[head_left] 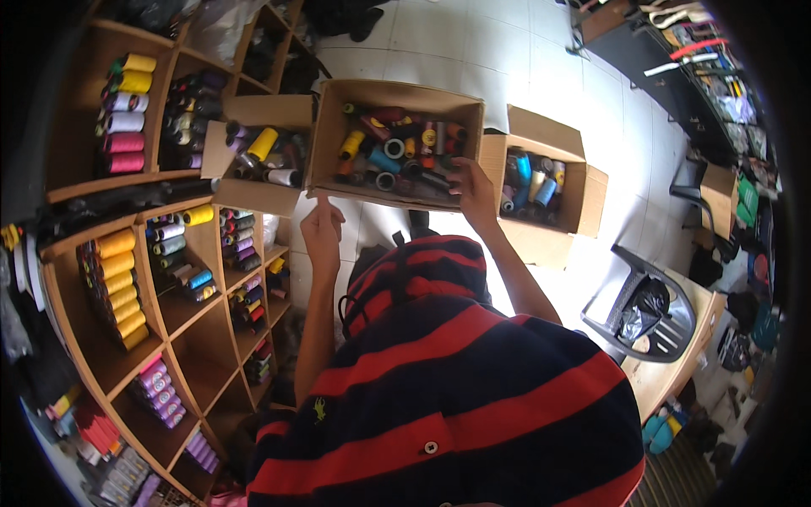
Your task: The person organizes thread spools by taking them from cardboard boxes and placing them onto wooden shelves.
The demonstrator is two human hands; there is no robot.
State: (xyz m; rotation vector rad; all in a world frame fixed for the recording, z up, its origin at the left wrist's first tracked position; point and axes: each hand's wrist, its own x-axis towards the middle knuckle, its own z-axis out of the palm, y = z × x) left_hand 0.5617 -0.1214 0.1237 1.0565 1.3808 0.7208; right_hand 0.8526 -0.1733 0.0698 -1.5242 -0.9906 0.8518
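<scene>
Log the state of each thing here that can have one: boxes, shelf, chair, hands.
Middle box: open, spools jumbled inside.
Left box: open, flaps out, spools inside.
Right box: open, flaps out, spools inside.
Shelf: open-fronted, spools stacked in compartments.
Chair: bearing a black bag.
Left hand: fingers partly curled, at middle box's near left corner; contact unclear.
Right hand: at middle box's near right corner.
</scene>
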